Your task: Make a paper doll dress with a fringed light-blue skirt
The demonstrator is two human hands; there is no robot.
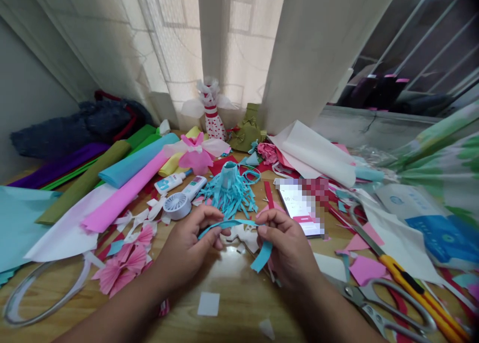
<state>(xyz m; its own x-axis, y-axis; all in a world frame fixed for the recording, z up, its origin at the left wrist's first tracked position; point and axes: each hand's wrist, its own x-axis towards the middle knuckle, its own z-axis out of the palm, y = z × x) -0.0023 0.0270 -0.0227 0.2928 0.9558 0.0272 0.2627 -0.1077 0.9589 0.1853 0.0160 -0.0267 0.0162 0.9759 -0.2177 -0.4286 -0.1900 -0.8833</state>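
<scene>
Both of my hands pinch a narrow blue crepe paper strip (239, 222), stretched level between them above the table. My left hand (200, 235) grips its left part between thumb and fingers. Farther right, my right hand (282, 235) is closed on the other part, and a short end of the strip dangles below the fingers. Just beyond the hands stands a blue fringed paper piece (229, 188) with a narrow rolled top and cut strands spread around its base. A white scrap (243, 235) lies partly hidden behind the strip.
Rolled crepe papers, such as a pink roll (127, 188), lie at the left. A glue bottle (170, 182) and small fan (176, 203) sit nearby. At the right are a phone (299, 208), scissors (374, 303) and a yellow cutter (422, 298). Paper dresses (215, 123) stand at the back.
</scene>
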